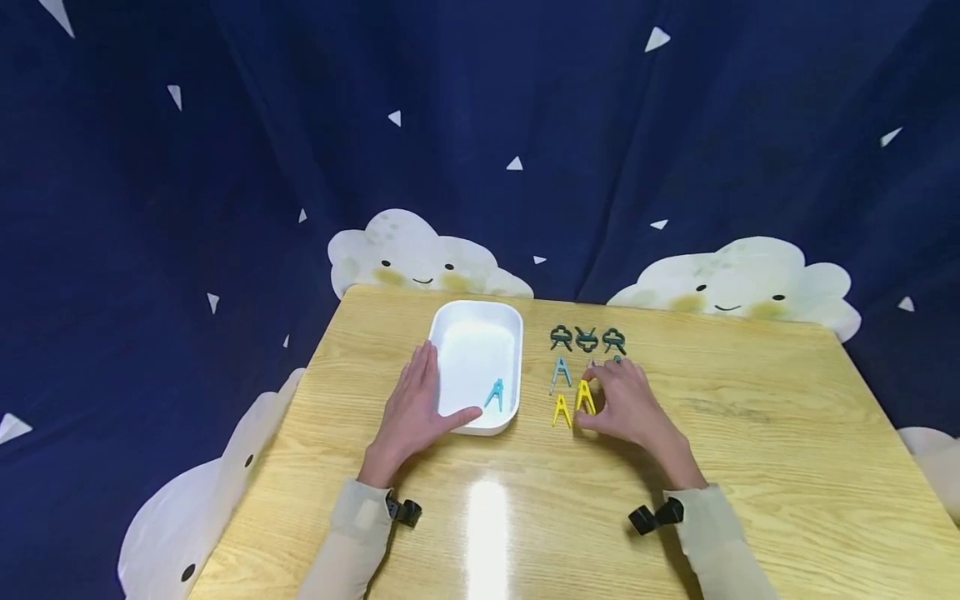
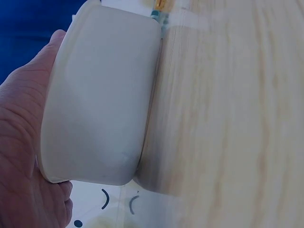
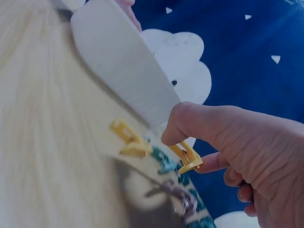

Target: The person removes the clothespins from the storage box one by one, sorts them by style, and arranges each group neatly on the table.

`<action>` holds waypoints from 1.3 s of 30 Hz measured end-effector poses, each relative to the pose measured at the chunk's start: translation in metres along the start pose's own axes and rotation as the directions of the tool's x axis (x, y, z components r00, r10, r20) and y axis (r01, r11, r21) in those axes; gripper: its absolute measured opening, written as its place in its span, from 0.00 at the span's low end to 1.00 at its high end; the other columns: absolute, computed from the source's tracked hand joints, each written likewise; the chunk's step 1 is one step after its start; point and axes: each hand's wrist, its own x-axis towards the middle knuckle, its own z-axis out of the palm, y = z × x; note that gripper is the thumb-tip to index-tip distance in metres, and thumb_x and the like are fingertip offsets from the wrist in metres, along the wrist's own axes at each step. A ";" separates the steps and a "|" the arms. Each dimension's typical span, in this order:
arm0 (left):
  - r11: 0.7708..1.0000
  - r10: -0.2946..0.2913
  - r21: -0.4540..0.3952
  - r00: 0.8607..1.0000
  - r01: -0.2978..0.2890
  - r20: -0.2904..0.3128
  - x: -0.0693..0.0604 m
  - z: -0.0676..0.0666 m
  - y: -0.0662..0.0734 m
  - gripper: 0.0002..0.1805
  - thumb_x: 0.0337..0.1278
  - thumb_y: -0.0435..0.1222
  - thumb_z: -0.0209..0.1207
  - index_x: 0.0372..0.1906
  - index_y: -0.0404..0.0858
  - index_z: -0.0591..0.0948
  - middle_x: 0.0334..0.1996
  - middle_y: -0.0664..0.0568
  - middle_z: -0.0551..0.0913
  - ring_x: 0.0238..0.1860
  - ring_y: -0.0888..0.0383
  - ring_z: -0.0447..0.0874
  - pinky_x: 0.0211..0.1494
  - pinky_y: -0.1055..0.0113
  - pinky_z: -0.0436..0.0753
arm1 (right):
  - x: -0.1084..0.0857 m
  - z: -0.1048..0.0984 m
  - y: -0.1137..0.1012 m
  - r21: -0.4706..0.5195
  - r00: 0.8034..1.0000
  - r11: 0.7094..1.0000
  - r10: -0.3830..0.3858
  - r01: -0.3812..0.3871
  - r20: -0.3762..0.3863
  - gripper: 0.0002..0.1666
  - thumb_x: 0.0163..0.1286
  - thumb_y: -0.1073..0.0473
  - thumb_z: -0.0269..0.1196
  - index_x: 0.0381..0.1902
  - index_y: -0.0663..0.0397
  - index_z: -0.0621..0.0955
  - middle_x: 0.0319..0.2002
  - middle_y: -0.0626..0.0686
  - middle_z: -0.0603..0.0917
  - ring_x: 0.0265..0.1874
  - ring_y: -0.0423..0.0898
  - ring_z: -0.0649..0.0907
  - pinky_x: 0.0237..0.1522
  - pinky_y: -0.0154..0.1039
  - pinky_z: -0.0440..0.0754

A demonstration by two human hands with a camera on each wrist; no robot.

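A white rectangular tray (image 1: 477,430) stands on the table, with a light-blue clothespin (image 1: 495,394) lying inside. My left hand (image 1: 414,410) rests on its near left corner, fingers straight along the side and thumb over the front rim. To the right, my right hand (image 1: 624,405) pinches a yellow clothespin (image 3: 190,159) between thumb and index finger. Beside it lies another yellow clothespin (image 1: 562,411). Behind these are a grey-blue clothespin (image 1: 561,372), a purplish clothespin (image 3: 179,194) and a teal one (image 1: 617,358); the right hand partly hides the last two in the head view.
Three dark green clips (image 1: 587,339) form a row at the back, right of the tray. The wooden table (image 1: 750,467) ends at a dark blue curtain (image 1: 480,125) with clouds on it. Each wrist wears a black strap-mounted camera.
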 end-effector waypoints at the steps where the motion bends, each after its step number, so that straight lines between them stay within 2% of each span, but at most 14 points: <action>1: 1.000 -0.001 0.001 1.000 0.001 -0.001 0.000 0.000 0.000 0.76 0.47 0.82 0.55 0.85 0.34 0.41 0.86 0.45 0.37 0.85 0.47 0.36 0.86 0.52 0.45 | -0.002 0.002 0.003 -0.001 1.000 1.000 0.007 -0.007 0.004 0.34 0.48 0.44 0.75 0.50 0.58 0.85 0.43 0.57 0.86 0.43 0.55 0.76 0.45 0.51 0.70; 4: 1.000 0.000 0.010 1.000 0.000 -0.007 -0.001 0.000 -0.002 0.76 0.46 0.83 0.53 0.85 0.34 0.41 0.86 0.45 0.37 0.85 0.46 0.37 0.86 0.52 0.45 | -0.008 0.005 0.009 -0.008 0.999 0.999 0.034 -0.034 0.027 0.36 0.48 0.44 0.76 0.52 0.59 0.86 0.41 0.56 0.85 0.42 0.55 0.74 0.44 0.50 0.69; 14: 1.000 -0.013 -0.002 1.000 0.013 0.002 -0.002 0.000 -0.005 0.77 0.45 0.84 0.52 0.85 0.36 0.40 0.86 0.48 0.35 0.85 0.53 0.31 0.86 0.54 0.43 | -0.016 0.012 0.021 -0.047 0.995 0.996 0.072 -0.069 0.069 0.38 0.49 0.41 0.76 0.53 0.58 0.85 0.45 0.57 0.84 0.40 0.56 0.74 0.40 0.47 0.68; 23: 1.000 0.021 0.007 1.000 -0.021 -0.019 0.000 0.002 -0.004 0.75 0.47 0.82 0.55 0.84 0.33 0.43 0.86 0.43 0.40 0.85 0.45 0.39 0.86 0.50 0.47 | -0.019 0.012 0.023 -0.039 0.991 0.995 0.092 -0.089 0.093 0.36 0.50 0.41 0.76 0.52 0.57 0.85 0.46 0.58 0.84 0.41 0.58 0.74 0.40 0.48 0.68; 32: 1.000 0.001 0.001 1.000 -0.001 -0.003 0.000 0.003 -0.003 0.76 0.46 0.83 0.53 0.85 0.35 0.40 0.86 0.47 0.37 0.85 0.48 0.36 0.86 0.53 0.44 | -0.018 0.010 0.019 -0.040 0.992 0.995 0.093 -0.090 0.088 0.36 0.50 0.39 0.77 0.52 0.55 0.86 0.43 0.56 0.83 0.39 0.56 0.73 0.39 0.46 0.65; 36: 1.000 -0.008 -0.005 1.000 0.008 0.003 -0.001 0.002 -0.003 0.76 0.46 0.83 0.53 0.85 0.37 0.39 0.86 0.48 0.36 0.85 0.51 0.34 0.86 0.55 0.42 | -0.015 0.007 0.011 -0.030 0.996 0.997 0.069 -0.067 0.062 0.34 0.51 0.40 0.77 0.51 0.55 0.86 0.38 0.53 0.81 0.38 0.55 0.72 0.37 0.45 0.63; 39: 1.000 -0.008 -0.012 1.000 0.008 0.002 -0.001 0.002 -0.003 0.76 0.46 0.83 0.54 0.85 0.36 0.40 0.86 0.47 0.36 0.85 0.51 0.34 0.86 0.55 0.42 | -0.012 0.004 0.003 -0.017 0.998 0.999 0.040 -0.039 0.039 0.33 0.52 0.41 0.77 0.50 0.56 0.86 0.38 0.54 0.82 0.41 0.56 0.74 0.39 0.47 0.66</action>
